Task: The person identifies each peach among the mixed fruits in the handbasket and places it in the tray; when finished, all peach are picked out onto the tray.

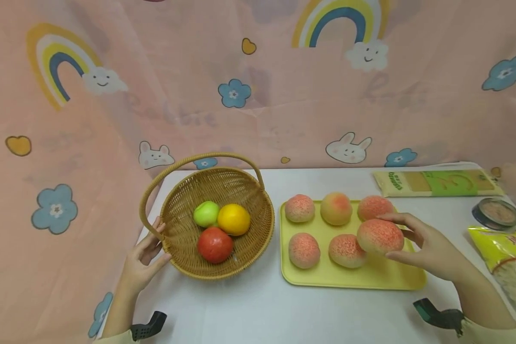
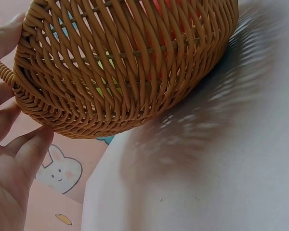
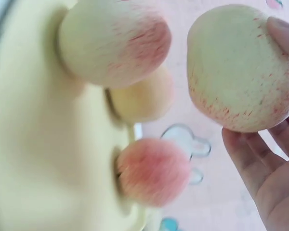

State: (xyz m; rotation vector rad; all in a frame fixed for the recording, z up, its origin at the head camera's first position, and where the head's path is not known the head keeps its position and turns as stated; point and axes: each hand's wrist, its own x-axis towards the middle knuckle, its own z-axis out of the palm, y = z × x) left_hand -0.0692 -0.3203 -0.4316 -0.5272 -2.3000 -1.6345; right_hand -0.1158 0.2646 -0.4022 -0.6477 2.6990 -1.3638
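At the left side of a wicker basket (image 1: pixel 185 267), my left hand (image 1: pixel 144 263) grips the rim by the foot of the arched handle; in the left wrist view its fingers (image 2: pixel 36 149) touch the weave. Inside the basket lie a green apple (image 1: pixel 206 214), an orange (image 1: pixel 234 220) and a red apple (image 1: pixel 215 245). My right hand (image 1: pixel 425 243) holds a pink-speckled peach (image 1: pixel 380 236) between thumb and fingers, above the right part of a yellow tray (image 1: pixel 327 279). Several more peaches (image 1: pixel 304 250) sit on that tray. The right wrist view shows the held peach (image 3: pixel 241 72) apart from the others.
A white table (image 1: pixel 223 310) bears everything. Along its right side lie a long green-and-clear packet (image 1: pixel 438 183), a round tin (image 1: pixel 496 213) and a yellow bag (image 1: pixel 509 267). Behind stands a pink patterned cloth (image 1: pixel 275 114).
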